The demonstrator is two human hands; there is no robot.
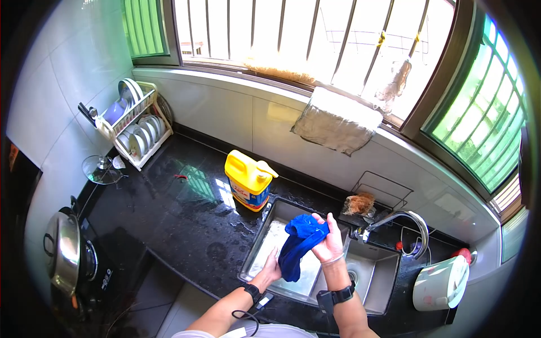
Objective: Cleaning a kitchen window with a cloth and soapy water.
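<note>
A dark blue cloth (298, 245) hangs over the left basin of a stainless-steel double sink (372, 270). My right hand (329, 241) holds its upper end, palm turned up, with fingers pointing toward the window. My left hand (272, 266) is at the cloth's lower left side, partly behind it; whether its fingers grip the fabric is hard to tell. The left basin appears to hold water. Just beyond that basin's far left corner stands a yellow jug with a pump top (248, 179).
A chrome faucet (416, 219) arches at the right, near a brown scrubber (359, 203) and a white lidded bucket (441, 283). A dish rack (156, 156) stands at the back left, a lidded pot (63, 253) on the stove. A grey cloth (336, 120) drapes from the windowsill.
</note>
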